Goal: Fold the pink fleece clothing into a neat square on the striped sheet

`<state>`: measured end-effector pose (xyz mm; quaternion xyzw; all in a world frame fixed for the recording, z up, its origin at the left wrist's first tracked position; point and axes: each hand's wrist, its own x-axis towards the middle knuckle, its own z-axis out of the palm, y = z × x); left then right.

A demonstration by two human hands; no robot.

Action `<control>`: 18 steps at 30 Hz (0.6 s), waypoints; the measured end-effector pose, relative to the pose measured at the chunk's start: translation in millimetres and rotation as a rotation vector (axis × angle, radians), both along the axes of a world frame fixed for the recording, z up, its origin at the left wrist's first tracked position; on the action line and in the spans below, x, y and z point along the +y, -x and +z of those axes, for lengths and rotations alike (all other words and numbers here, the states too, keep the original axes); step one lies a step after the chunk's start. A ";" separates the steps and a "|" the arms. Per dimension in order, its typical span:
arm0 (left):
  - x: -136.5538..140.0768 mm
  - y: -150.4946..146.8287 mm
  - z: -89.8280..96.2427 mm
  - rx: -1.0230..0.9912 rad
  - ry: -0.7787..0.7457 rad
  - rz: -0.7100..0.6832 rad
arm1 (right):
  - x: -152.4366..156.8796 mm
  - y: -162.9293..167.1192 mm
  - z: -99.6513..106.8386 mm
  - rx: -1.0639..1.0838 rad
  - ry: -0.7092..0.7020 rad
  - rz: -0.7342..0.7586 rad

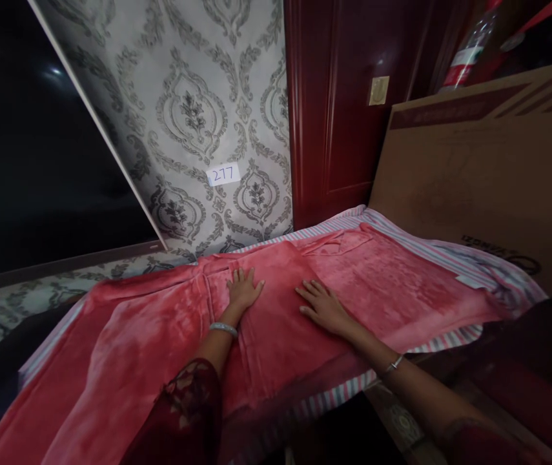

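Note:
A red plush garment (392, 284) lies spread out, with a seam and a raised flap across its middle. My left hand (244, 289) rests palm down on it beside the seam, fingers spread. To the right, my right hand (323, 307) also lies flat on the red fabric, its fingers stretched out. Neither hand grips anything. Beneath the garment is a striped cloth (450, 255), showing along the back, right and front edges. Whatever supports the cloth is mostly hidden.
A large dark screen (53, 142) stands at the left. Patterned wallpaper (193, 110) bears a paper label (224, 174) reading 277. A dark red door (336, 129) is at the back. On the right stands a cardboard box (489, 168), with a bottle (467, 58) behind its top edge.

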<state>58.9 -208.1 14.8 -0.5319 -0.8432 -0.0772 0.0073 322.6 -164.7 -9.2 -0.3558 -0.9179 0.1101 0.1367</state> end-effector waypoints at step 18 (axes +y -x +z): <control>13.4 18.3 17.6 0.087 -0.017 -0.110 | 107.0 119.9 46.9 -0.060 -0.011 -0.128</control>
